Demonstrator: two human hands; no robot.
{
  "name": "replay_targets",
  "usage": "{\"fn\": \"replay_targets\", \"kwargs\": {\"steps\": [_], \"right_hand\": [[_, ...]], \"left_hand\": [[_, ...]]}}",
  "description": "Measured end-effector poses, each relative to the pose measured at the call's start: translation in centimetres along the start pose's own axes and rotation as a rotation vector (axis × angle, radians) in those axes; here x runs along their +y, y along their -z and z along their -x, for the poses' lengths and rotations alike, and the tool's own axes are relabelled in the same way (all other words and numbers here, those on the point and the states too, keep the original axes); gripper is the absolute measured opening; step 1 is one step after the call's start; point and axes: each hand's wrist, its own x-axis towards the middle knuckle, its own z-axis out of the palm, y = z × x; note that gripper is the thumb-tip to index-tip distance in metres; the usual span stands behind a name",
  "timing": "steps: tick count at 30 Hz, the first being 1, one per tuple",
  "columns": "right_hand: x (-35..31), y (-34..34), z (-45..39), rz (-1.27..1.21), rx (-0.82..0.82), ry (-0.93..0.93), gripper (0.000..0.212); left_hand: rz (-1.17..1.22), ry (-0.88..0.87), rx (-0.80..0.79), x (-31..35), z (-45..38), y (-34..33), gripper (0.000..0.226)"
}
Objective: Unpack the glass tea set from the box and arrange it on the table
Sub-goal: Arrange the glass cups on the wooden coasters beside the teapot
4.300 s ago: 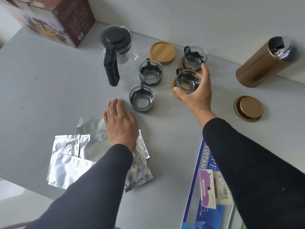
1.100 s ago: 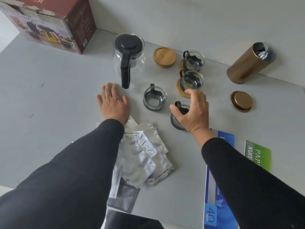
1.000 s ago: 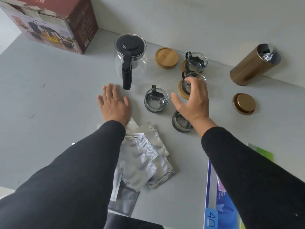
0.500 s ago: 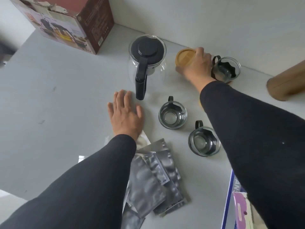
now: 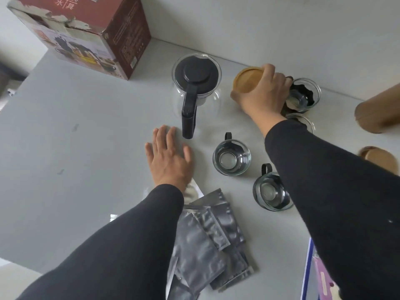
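A glass teapot [image 5: 196,83] with a black lid and handle stands at the back of the grey table [image 5: 86,169]. My right hand [image 5: 263,94] grips a round bamboo coaster [image 5: 245,80] beside it, fingers curled over its edge. Two glass cups [image 5: 231,158] [image 5: 270,192] with black handles stand nearer me. Another cup [image 5: 303,96] stands behind my right hand, and a further one [image 5: 303,121] is partly hidden by my sleeve. My left hand [image 5: 170,158] rests flat on the table below the teapot handle. The tea set box [image 5: 91,33] stands at the back left.
Several silver foil pouches [image 5: 205,245] lie under my left forearm. A gold canister [image 5: 378,113] lies at the right edge, its lid [image 5: 378,158] nearer me. A blue-edged packet [image 5: 313,273] shows at the bottom right. A wall runs along the table's far edge.
My right hand left the near cup on the table, reached back past the other cups and took hold of the bamboo coaster. My left hand stayed flat.
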Motion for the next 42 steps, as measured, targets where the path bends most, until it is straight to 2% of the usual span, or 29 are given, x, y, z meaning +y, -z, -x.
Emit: {"fn": "replay_targets", "kwargs": {"steps": [5,10,24,26,28,32,35,37,42], "right_hand": [[0.8,0.7,3.7,0.025,-0.103,0.022,0.093],[1.3,0.6,5.8,0.023,-0.175,0.004,0.086],[1.3,-0.1,5.4,0.035,-0.296,-0.049,0.088],[1.4,0.4,5.7,0.016,-0.263,-0.030,0.080],[1.8,1.0,6.2,-0.108,-0.154,0.005,0.065],[3.0,2.4,9.4,-0.402,0.246,0.108,0.047],[5.6,2.9,13.1,-0.398,0.471,0.121,0.052],[7.5,2.6,15.4,-0.346,0.489,0.092,0.064],[10.9,1.3,19.5,-0.339,0.368,0.024,0.093]], "left_hand": [[0.015,-0.009,0.002,-0.1,0.1,0.0,0.056],[0.024,-0.026,0.018,-0.1,0.2,0.0,0.055],[0.036,-0.038,0.047,-0.2,0.3,-0.2,0.054],[0.038,-0.044,0.051,-0.2,0.3,-0.2,0.054],[0.038,-0.052,0.055,-0.3,0.2,-0.3,0.053],[0.026,-0.072,0.072,-0.7,-0.2,-0.3,0.050],[0.034,-0.086,0.071,-0.6,-0.1,-0.3,0.048],[0.038,-0.088,0.075,-0.6,0.0,-0.3,0.048],[0.042,-0.088,0.076,-0.6,0.1,-0.2,0.047]]}}
